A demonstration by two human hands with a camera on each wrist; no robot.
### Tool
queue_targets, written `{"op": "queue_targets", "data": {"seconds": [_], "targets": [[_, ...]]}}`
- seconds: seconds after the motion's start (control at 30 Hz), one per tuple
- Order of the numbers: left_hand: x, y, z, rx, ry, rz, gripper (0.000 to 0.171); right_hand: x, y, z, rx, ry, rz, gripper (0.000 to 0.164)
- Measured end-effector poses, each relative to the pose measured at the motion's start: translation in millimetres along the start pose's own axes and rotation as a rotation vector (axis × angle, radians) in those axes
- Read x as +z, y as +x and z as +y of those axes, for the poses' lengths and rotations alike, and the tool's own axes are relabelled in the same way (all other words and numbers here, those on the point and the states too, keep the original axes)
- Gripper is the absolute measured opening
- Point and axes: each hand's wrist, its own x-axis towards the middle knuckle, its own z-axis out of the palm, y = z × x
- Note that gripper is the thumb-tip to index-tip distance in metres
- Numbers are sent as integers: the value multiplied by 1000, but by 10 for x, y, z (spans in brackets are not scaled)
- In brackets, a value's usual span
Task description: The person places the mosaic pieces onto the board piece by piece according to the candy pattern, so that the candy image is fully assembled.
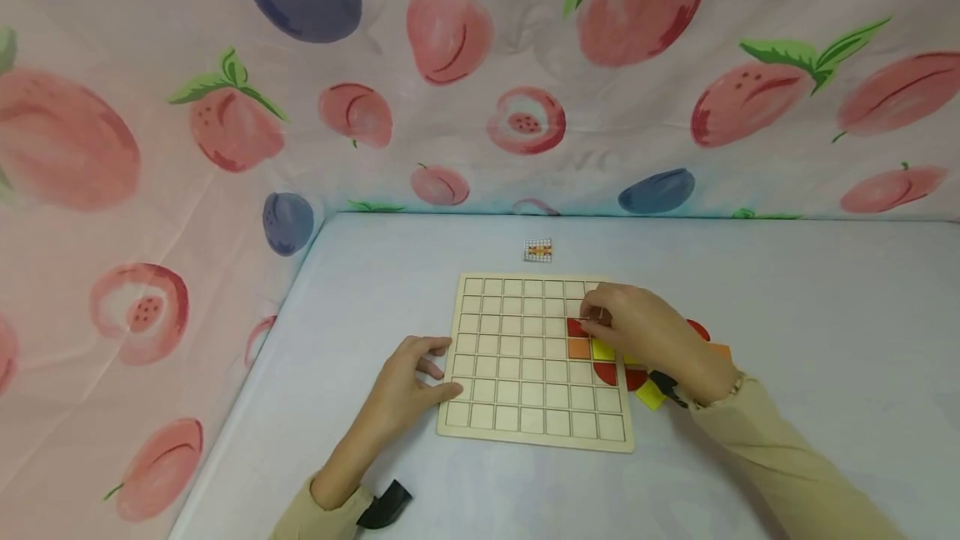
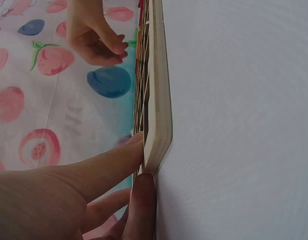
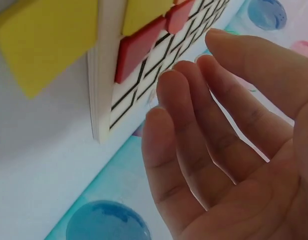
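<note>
Over the grid board point(image 1: 532, 368), a light touch on the red piece point(image 1: 574, 327)

The red piece lies on the right half of the board, just beyond an orange square point(image 1: 578, 348), with the right hand point(image 1: 652, 327) over it. That hand's fingers are loosely bent, and the right wrist view shows nothing held between them. Whether a fingertip touches the piece, I cannot tell. The left hand point(image 1: 408, 377) grips the left edge, thumb over the top and fingers against the side.

The step in hand looks like settling the red piece in its cell. To do it well, press with one fingertip, flat and straight down, then nudge any proud edge sideways until it sits within the grid lines. Hard pushing would probably slide the whole board, so the left hand's hold matters most while pressing.

Mind the neighbours: the yellow piece point(image 1: 603, 351) beside the orange square and the rounded red piece point(image 1: 604, 372) on the near side of it are easy to knock. The right wrist passes close to the loose yellow piece point(image 1: 651, 395) off the board, so lifting it slightly should help. A glance at the small printed card point(image 1: 537, 251) beyond the board may help check which way a piece faces.
</note>
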Motion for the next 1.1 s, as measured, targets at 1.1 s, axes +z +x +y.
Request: {"op": "queue_targets", "data": {"seconds": [1.1], "targets": [[-17,1,-13,30,-12,-12,60,-81,-524,208,60,55,-202,12]]}}
